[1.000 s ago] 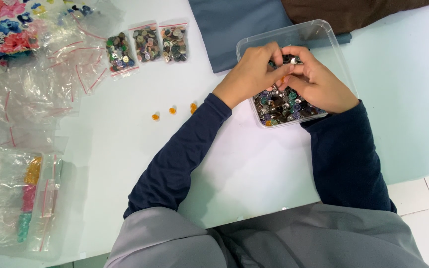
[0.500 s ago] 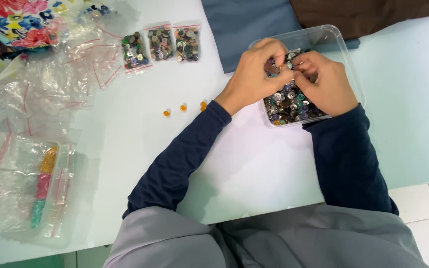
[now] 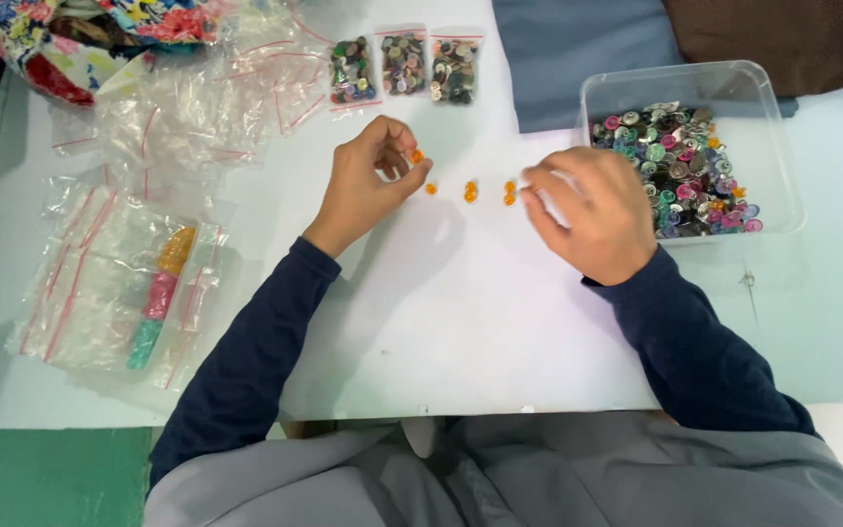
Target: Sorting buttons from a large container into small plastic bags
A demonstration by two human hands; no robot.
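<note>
Lying between your hands, the orange buttons [image 3: 470, 189] form a short row running left to right. Your left hand [image 3: 371, 182] curls, pinching one orange button [image 3: 418, 155] at its fingertips. Your right hand [image 3: 592, 210], half closed, touches the row's right end.

both arms wear long, dark navy sleeves that reach the wrists, the left hand [image 3: 368, 181] and right hand [image 3: 589, 210] are bare, without rings or watch, and the lap is covered in grey cloth.
</note>
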